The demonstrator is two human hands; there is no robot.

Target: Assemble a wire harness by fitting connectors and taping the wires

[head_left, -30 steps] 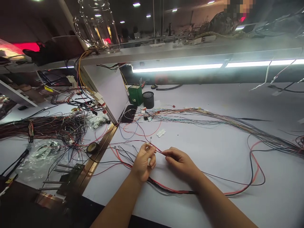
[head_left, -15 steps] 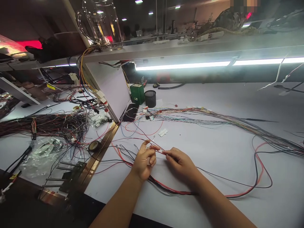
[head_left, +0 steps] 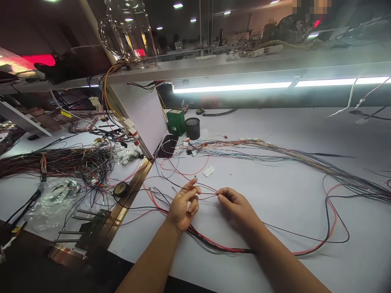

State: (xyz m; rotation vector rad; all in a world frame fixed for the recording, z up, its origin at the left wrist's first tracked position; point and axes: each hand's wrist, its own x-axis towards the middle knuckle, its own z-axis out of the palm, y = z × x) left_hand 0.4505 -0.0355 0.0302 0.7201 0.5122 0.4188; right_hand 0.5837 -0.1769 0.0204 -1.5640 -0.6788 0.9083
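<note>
My right hand (head_left: 236, 205) pinches a few thin red and dark wires (head_left: 209, 197) between thumb and forefinger, over the white table (head_left: 284, 276). These wires stretch left to my left hand (head_left: 184, 207), whose curled fingers close around them. A small metal terminal (head_left: 195, 176) shows just above the left fingertips. Beneath both forearms runs a thicker bundle of red and black cables (head_left: 227, 247); several of its ends, with metal terminals, lie left of my left hand. A white plastic connector (head_left: 209, 171) rests on the table beyond my hands.
A long multicoloured wire harness (head_left: 293, 154) crosses the table behind. A green box (head_left: 176, 122), a black mesh cup (head_left: 192, 128) and a dark phone-like slab (head_left: 167, 146) stand or lie near the divider (head_left: 139, 110). Tape (head_left: 121, 189) and tangled wires (head_left: 76, 160) are left.
My right hand has moved slightly right, away from my left hand, and the wires between them now show longer and spread apart. My left hand has shifted slightly left.
</note>
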